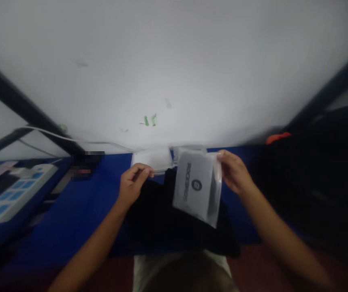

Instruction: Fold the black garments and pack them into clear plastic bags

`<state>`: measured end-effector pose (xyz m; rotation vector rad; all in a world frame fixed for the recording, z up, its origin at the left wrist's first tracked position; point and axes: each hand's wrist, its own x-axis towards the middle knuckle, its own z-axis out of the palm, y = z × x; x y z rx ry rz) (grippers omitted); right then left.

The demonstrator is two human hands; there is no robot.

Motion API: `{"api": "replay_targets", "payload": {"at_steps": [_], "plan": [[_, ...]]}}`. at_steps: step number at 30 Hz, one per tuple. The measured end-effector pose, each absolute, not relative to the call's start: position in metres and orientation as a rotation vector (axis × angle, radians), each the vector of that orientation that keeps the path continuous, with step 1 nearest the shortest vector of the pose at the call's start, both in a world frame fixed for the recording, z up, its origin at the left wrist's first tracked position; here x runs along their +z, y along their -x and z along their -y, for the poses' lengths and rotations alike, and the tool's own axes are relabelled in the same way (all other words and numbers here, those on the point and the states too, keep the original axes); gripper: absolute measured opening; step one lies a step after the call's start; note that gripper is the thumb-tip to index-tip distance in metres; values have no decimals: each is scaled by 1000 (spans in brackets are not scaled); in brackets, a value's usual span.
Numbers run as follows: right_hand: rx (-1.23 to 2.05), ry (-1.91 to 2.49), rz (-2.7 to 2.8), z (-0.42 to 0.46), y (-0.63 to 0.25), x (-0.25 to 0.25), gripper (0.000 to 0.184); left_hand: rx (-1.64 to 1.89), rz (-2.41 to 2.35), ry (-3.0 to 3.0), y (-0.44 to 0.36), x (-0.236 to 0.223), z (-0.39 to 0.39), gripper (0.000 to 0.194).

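Observation:
My right hand point(231, 170) pinches the upper right corner of a clear plastic bag point(196, 186). The bag hangs tilted, with a grey insert inside that bears dark lettering and a round logo. My left hand point(134, 182) has its thumb and fingers pressed together just in front of a stack of white flat packets point(152, 157); whether anything is between the fingertips cannot be made out. Black cloth point(152, 215) lies below both hands on the blue surface point(101, 194). Behind the bag, a second pile of clear packets point(188, 149) shows partly.
A white power strip with blue sockets point(16, 196) lies at the left. A pale cable point(70, 139) runs along the white wall point(192, 73). A large dark mass point(319, 182) fills the right side, with an orange item point(278, 138) by it. Dark frame bars point(34, 101) slant at the left.

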<state>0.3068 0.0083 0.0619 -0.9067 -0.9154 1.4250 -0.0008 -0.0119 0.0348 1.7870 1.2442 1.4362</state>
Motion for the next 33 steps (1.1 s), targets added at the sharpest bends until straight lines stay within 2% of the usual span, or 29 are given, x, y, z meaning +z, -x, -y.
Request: {"api": "replay_targets", "payload": {"at_steps": [4, 8, 11, 14, 23, 33], "plan": [[1693, 975, 1003, 12, -288, 71, 25, 1415, -1152, -1696, -22, 50, 14, 19], [1850, 991, 1101, 16, -273, 63, 25, 1026, -1115, -1799, -47, 63, 19, 22], [1865, 1034, 1191, 12, -265, 47, 26, 783, -1160, -1966, -60, 61, 22, 23], [1798, 1072, 1268, 7, -261, 32, 28, 690, -1190, -2061, -67, 49, 23, 30], [1554, 1085, 1587, 6, -266, 33, 31, 714, -1370, -2123, -63, 27, 13, 31], [1474, 1084, 1944, 17, -299, 23, 26, 878, -1570, -1987, -2, 17, -9, 36]]}}
